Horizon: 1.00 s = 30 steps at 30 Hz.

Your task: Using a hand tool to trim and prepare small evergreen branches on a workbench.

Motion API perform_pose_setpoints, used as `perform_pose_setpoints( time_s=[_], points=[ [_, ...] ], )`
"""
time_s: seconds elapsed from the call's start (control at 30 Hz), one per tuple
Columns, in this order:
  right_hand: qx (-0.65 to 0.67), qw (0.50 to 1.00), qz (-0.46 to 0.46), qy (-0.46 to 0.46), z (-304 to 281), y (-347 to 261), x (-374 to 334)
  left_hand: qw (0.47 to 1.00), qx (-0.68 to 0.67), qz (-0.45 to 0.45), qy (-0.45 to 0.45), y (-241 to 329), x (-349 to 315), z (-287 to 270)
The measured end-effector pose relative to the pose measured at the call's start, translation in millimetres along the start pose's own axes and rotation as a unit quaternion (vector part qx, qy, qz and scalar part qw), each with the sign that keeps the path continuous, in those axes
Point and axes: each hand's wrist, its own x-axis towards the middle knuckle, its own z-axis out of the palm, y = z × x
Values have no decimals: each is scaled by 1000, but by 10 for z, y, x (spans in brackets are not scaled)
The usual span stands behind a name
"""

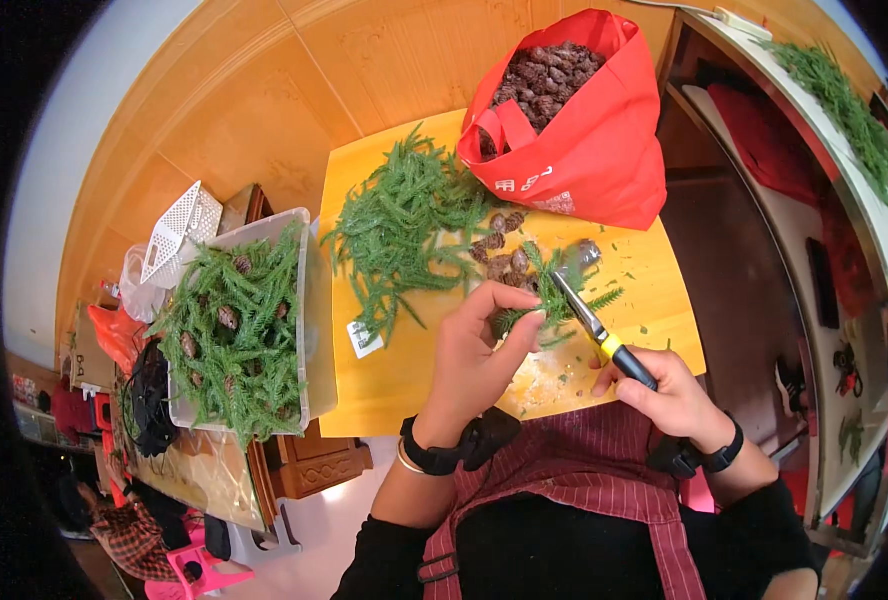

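Note:
My left hand pinches a green artificial pine sprig between thumb and fingertips, over the yellow tabletop. In my right hand is a hand tool with a black-and-yellow handle and a slim metal end; its exact kind is hard to tell. The metal end reaches up alongside the sprig, close to it. Just beyond my left hand lie several brown pine cones. A loose heap of green sprigs covers the table's far left.
A red bag full of pine cones stands at the table's far right. To the left is a clear plastic bin of sprigs and cones. Behind it sits a white perforated basket. Shelving borders the right side.

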Motion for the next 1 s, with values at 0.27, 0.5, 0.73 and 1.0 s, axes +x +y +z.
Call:
perform_pose_setpoints(
  time_s=[0.27, 0.5, 0.73, 1.0],
  points=[
    [46, 999, -20, -4, 57, 20, 124, 996, -44, -73, -14, -42, 5, 9],
    [-89, 989, -104, 55, 78, 40, 219, 994, -50, -99, -22, -81, 42, -30],
    [-143, 988, -47, 36, 62, 84, 249, 990, -17, -138, -11, -83, 29, -68],
    [-104, 994, 16, 25, 131, 122, 326, 983, -46, -177, 8, -165, 27, -154]
  ],
)
